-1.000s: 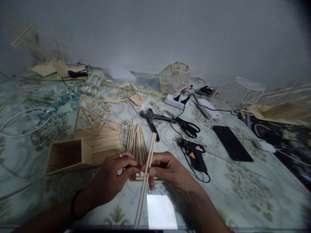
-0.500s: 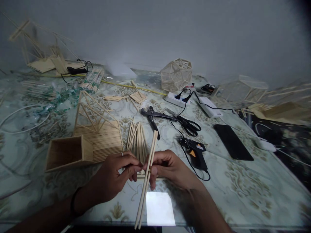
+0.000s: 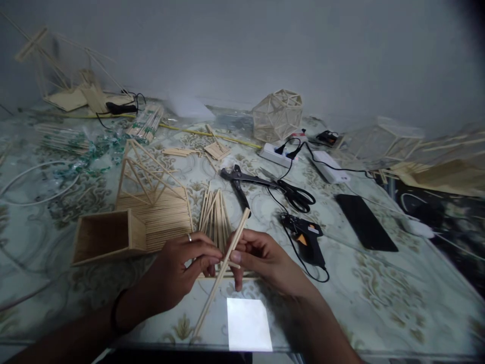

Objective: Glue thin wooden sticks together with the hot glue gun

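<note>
Two long wooden sticks [image 3: 212,296] lie side by side, slanting up to the right between my hands. My right hand [image 3: 261,258] pinches them near the middle, thumb on top. A short stick end [image 3: 234,265] pokes out beside that thumb, crossing the pair. My left hand [image 3: 189,263], with a ring, is closed, its thumb and fingertips pressed together against the sticks; its exact hold is partly hidden. Just beyond the hands lies a pile of loose sticks [image 3: 216,212]. To the left stand a stick-built panel with a triangular frame [image 3: 166,215] and a wooden box [image 3: 138,235].
Right of my hands lie a glue gun [image 3: 308,240], scissors [image 3: 297,196], a black cutter tool [image 3: 238,184] and a phone [image 3: 367,222]. A power strip [image 3: 278,155] and a geometric stick frame [image 3: 278,116] stand behind. Packaged sticks [image 3: 146,123] are at back left.
The long sticks have turned, their near end swinging left and their far end right. The short crossing piece now shows beside my right thumb. The view has shifted slightly.
</note>
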Demonstrator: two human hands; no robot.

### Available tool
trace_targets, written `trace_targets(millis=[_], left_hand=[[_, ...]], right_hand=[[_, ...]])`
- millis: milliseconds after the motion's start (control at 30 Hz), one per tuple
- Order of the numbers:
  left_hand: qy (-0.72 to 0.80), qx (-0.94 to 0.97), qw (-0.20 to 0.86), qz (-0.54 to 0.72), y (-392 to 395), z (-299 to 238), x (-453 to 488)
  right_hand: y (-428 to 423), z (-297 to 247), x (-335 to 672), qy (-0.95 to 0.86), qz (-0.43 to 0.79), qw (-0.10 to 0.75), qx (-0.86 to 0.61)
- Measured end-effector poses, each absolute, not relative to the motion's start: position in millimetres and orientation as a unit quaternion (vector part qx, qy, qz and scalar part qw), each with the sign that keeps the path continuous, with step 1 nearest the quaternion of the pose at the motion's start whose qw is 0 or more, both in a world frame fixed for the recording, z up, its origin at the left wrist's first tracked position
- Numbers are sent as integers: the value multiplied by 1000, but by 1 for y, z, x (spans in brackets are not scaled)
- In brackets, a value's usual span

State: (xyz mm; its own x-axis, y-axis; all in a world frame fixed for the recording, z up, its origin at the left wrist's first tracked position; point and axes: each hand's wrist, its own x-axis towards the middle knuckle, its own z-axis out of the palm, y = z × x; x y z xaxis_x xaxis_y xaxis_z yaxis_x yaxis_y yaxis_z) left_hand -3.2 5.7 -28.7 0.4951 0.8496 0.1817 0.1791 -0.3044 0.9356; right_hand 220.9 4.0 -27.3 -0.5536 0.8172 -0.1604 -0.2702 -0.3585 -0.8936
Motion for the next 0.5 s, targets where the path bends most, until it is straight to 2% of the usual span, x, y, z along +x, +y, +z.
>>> trace_targets(millis=[200,500], left_hand=[[351,750,432,357,6,-29,-2],[366,761,418,336,6,-29,-1]], right_hand=[[5,-26,220,-460,758,347,-305],[8,-26,227,-483,701,359,-382]])
